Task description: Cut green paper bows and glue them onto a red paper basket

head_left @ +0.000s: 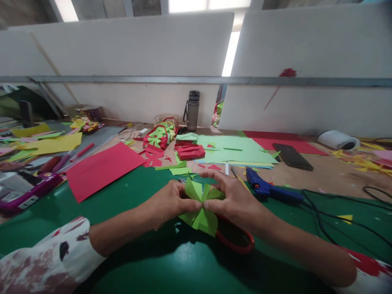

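Note:
A light green folded paper bow [200, 206] sits between both hands, just above the dark green mat [122, 204]. My left hand [170, 202] pinches its middle from the left with curled fingers. My right hand [232, 200] pinches the same middle from the right, fingers pressed together. Red-handled scissors [235, 241] lie on the mat under my right wrist, partly hidden by it.
A blue glue gun [269, 190] with a black cord [330, 212] lies to the right. A red sheet [102, 169] lies on the left, green sheets [235, 151] and cut paper bows [159, 139] lie behind. A dark bottle [192, 110], a black phone [292, 156] and a tape roll [337, 140] stand near white partition boards.

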Action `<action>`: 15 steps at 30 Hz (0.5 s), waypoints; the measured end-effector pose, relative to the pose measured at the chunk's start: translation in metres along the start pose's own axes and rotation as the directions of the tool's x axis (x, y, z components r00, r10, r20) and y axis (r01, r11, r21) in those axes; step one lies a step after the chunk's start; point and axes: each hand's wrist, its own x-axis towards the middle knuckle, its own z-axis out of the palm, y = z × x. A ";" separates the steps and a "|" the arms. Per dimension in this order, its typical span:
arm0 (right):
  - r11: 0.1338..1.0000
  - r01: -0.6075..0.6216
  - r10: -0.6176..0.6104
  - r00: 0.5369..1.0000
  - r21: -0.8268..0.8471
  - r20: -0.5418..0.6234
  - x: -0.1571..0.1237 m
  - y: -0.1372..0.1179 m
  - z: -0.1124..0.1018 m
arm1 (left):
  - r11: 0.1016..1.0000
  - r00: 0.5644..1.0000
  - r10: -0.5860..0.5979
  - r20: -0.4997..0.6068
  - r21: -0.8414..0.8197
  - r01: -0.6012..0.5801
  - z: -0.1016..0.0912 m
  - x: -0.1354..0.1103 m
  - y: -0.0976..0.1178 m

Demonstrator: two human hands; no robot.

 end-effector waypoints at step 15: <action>0.985 0.170 -0.172 0.982 -0.031 -0.072 -0.004 -0.001 -0.002 | 0.849 0.931 0.358 -0.069 0.439 -0.294 0.001 -0.002 -0.001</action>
